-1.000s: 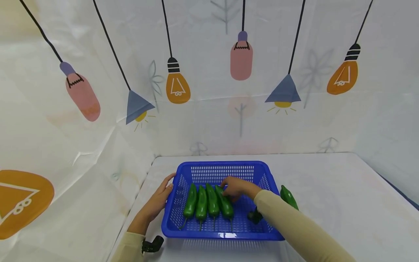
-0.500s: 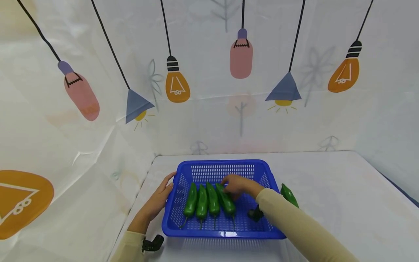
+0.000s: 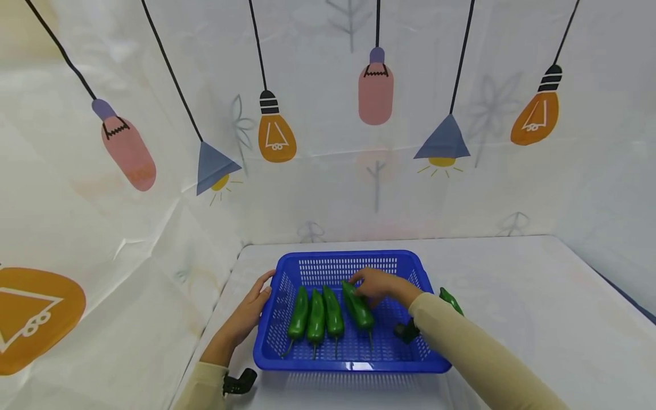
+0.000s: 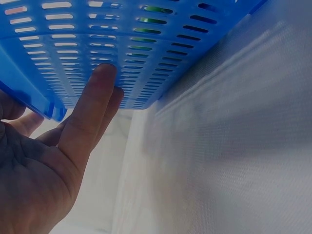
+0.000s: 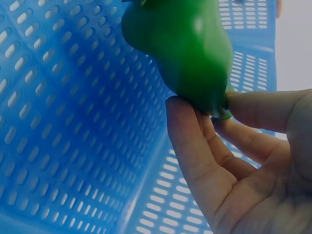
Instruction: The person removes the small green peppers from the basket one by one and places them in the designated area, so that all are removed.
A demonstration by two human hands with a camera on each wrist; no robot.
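My right hand reaches into the blue plastic basket and pinches a long green pepper near its narrow far end. In the right wrist view, thumb and fingers close on the tip of that pepper. Three similar peppers lie side by side at the left in the basket, stems toward me. My left hand grips the basket's left side at the rim. From the left wrist view, its fingers lie against the slotted outer wall, beneath the rim.
Another green pepper is outside the basket on the right, partly behind my right sleeve. The basket stands on a white table. A white sheet printed with lamps hangs behind. Dark wrist cameras sit on both wrists.
My right hand has drawn the pepper rightward, opening a gap from the three at the left. The left hand and basket have stayed in place.
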